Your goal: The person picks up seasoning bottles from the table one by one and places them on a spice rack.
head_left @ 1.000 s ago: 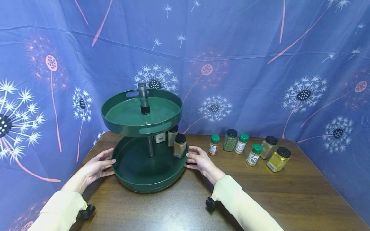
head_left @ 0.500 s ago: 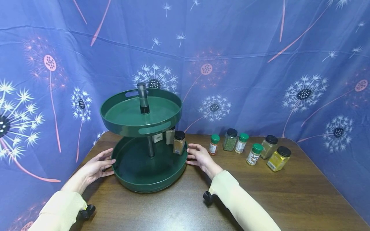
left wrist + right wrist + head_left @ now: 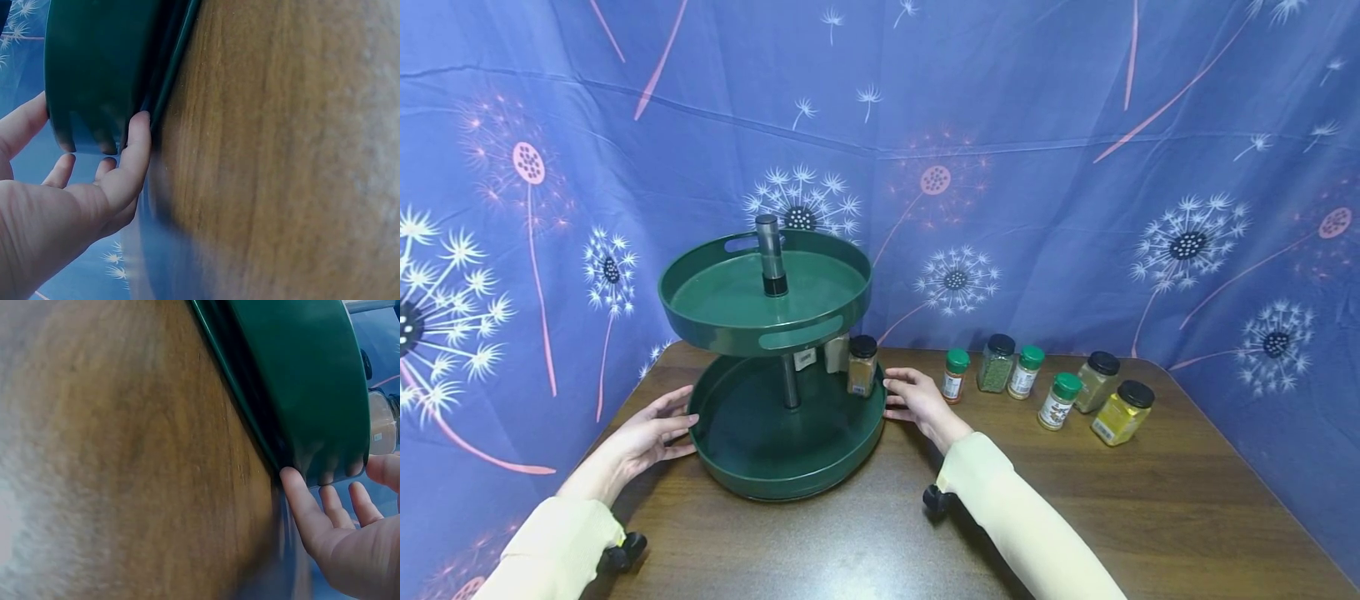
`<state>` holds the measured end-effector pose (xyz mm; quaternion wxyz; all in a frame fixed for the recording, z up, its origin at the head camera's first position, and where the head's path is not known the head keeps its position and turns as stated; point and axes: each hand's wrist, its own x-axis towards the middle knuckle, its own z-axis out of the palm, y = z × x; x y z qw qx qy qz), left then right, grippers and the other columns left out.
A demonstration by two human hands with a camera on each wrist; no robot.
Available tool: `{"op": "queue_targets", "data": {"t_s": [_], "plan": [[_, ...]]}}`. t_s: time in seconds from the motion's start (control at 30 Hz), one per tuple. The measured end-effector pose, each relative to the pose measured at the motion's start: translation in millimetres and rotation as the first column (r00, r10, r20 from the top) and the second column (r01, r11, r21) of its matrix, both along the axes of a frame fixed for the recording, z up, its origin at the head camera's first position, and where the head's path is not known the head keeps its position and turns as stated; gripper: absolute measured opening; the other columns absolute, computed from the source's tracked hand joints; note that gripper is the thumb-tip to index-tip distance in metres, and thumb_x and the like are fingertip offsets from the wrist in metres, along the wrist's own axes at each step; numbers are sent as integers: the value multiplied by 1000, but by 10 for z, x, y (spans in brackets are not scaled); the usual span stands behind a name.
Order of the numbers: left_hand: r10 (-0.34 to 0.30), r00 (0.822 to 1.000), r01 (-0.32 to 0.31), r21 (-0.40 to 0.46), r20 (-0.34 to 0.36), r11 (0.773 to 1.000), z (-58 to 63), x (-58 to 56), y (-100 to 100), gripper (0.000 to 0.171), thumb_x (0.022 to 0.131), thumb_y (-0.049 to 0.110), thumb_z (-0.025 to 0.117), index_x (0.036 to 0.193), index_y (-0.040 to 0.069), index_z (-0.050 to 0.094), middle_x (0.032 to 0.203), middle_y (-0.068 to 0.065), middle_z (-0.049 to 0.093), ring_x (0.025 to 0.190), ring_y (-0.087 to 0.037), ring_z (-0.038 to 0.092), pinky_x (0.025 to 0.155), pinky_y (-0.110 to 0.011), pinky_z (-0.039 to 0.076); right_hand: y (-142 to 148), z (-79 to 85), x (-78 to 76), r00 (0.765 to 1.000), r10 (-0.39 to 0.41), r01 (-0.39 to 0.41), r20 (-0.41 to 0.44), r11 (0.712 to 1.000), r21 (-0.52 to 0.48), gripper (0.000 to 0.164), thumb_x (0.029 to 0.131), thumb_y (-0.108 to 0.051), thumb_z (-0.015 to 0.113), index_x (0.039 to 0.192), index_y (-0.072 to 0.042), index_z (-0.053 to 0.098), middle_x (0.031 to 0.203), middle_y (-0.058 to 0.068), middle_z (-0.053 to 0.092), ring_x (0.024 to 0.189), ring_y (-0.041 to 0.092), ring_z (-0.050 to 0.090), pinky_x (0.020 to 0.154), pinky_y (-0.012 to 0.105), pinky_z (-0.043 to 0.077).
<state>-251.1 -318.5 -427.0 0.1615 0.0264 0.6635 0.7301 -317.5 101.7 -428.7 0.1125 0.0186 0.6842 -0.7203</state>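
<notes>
The stand [image 3: 730, 337] sits between the two hands, a dark green, glossy piece with two round trays on a smooth grey post [image 3: 771, 246] ringed by a black band. The left hand [image 3: 638, 437] and right hand [image 3: 927, 406] have their fingers apart, fingertips against opposite sides of the lower tray [image 3: 737, 433]; both wrist views show the fingers mirrored in its shiny wall. The upper tray [image 3: 722, 292], above and between the hands, has slot handles cut through its rim. In the lower tray, just beside the right fingertips, stands a brown jar [image 3: 862, 375] with a black lid; farther from that hand come a pale jar [image 3: 837, 355] and a white-labelled jar [image 3: 805, 359], both partly hidden by the upper tray. To the right of the right hand, on the grained brown table [image 3: 1150, 500], are three small round jars with green caps [image 3: 957, 360] and white labels, and three squarer, clear-sided jars with black lids [image 3: 1104, 362], their contents green, tan and yellow. Their label print is too small to read. Behind both hands hangs creased blue cloth [image 3: 1045, 208] printed with white and pink dandelions.
</notes>
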Motion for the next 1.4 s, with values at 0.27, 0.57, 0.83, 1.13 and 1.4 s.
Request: {"op": "queue_targets", "data": {"t_s": [0.27,0.57,0.83,1.13,1.4], "plan": [[4,1000,-4,0,5,1000,-21,-12,-19,73,95,9,54,151,14,8,152,-23,1,106,-6,56,87,-43,48,-10,9,-72,1000,-5,4,9,1000,20,34,94,-14,56,126,-4,53,121,20,56,87,24,64,68,35,56],[-4,1000,4,-1,2,1000,-12,-26,-21,73,96,9,52,151,13,5,153,-24,-2,105,-5,56,86,-42,48,-27,32,-128,1000,8,-8,-10,1000,23,36,95,-14,55,129,-3,52,124,23,54,83,22,63,65,32,55],[-6,1000,6,7,4,1000,-20,-25,-20,71,96,9,52,151,15,7,151,-22,6,104,-6,58,86,-41,49,-31,42,-158,1000,6,-6,1,999,34,34,95,-15,55,127,-3,53,121,20,56,79,17,65,63,31,55],[-3,1000,4,-17,16,1000,-12,-34,-26,75,96,11,53,152,13,2,153,-22,1,103,-3,57,86,-40,48,-25,32,-160,999,13,-11,-33,998,57,33,95,-14,55,126,-3,54,119,19,56,81,19,65,66,34,55],[-5,1000,5,-7,19,1000,-15,-39,-23,75,96,11,53,152,13,3,152,-22,2,104,-5,57,87,-41,48,63,21,-92,993,73,-68,-87,996,65,36,95,-14,55,129,-1,51,121,22,53,97,30,62,75,39,55]]}}
